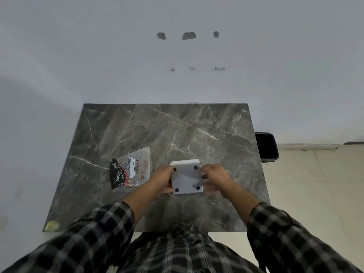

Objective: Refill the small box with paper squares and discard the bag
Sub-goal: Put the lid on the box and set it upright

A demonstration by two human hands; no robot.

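Observation:
A small white box (186, 177) is held just above the dark marble table (137, 131), turned so its underside with black round feet at the corners faces up. My left hand (161, 179) grips its left side and my right hand (214, 178) grips its right side. A flattened clear plastic bag (131, 171) with black and red print lies on the table just left of my left hand. No paper squares show; the inside of the box is hidden.
A black waste bin (266, 146) stands on the floor off the table's right edge. A white wall runs behind the table. A yellowish scrap (50, 226) sticks at the table's near left corner. Pale floor tiles lie to the right.

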